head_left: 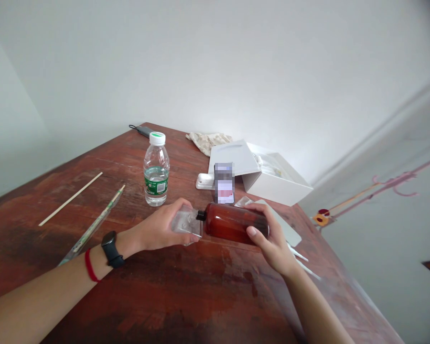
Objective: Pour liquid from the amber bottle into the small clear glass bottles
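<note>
The right hand (268, 239) grips the amber bottle (232, 223) sideways above the counter (165, 296), its black neck (201, 215) just beside the clear plastic piece (186, 222) clasped by the left hand (157, 227); a slip could drop either.

On the table (165, 306), a water bottle (156, 169) is the landmark. Left of it lie a wooden stick (70, 198) and a slim strip (93, 225); right of it, a phone (224, 183) lies before an open box (272, 174). Just before it, the left hand (157, 227) holds a plastic packet (186, 222) beside the capped bottle (232, 223) in the right hand (272, 239).
</note>
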A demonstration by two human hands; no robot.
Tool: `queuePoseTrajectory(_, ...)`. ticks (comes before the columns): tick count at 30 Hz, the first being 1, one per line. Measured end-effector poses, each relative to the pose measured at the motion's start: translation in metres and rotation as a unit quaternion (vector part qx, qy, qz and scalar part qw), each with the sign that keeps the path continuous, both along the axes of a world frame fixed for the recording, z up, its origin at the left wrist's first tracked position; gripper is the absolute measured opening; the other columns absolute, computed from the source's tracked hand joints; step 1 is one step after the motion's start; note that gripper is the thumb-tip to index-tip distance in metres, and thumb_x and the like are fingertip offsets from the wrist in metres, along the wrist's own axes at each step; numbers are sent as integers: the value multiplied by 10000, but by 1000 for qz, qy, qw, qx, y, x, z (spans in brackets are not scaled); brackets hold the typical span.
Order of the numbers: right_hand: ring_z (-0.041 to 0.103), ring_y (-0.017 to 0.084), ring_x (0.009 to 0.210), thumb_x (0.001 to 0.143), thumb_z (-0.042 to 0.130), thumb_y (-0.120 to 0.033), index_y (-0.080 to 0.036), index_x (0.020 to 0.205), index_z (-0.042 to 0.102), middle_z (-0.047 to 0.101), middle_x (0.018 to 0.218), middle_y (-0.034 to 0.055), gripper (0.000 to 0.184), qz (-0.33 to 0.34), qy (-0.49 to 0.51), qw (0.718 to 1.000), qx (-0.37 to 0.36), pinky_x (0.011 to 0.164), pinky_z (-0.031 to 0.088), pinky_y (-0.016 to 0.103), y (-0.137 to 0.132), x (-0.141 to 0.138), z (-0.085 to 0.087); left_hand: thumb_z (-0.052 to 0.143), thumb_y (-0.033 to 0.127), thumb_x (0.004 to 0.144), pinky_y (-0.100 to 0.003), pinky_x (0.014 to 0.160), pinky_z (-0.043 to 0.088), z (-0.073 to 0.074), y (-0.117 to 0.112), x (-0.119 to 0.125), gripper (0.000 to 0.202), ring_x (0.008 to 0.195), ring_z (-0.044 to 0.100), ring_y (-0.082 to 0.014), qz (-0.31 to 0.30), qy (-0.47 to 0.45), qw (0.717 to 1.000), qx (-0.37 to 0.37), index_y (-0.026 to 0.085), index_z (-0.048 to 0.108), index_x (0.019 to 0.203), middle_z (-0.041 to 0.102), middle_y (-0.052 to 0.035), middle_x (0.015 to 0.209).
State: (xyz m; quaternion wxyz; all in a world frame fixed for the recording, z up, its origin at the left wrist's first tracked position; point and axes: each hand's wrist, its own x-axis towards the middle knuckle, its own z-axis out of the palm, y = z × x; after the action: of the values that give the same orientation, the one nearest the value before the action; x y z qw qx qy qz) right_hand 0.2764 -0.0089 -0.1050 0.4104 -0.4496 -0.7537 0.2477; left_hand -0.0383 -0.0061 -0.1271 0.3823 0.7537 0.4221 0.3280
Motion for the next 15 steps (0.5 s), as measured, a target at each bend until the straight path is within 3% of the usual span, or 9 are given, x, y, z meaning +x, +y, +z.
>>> queuePoseTrajectory(15, 648, 328, 1128, 926, 666, -616, -275, 1231, 605, 690, 1202, 86, 461, 1, -3, 1000, 1, 963, 493, 431, 0, -1, 1, 828, 633, 789, -355, 799, 508, -1, 0, -1, 644, 937, 700, -282, 1, -1, 1000, 8, 214, 570, 1205, 733, -49, 983)
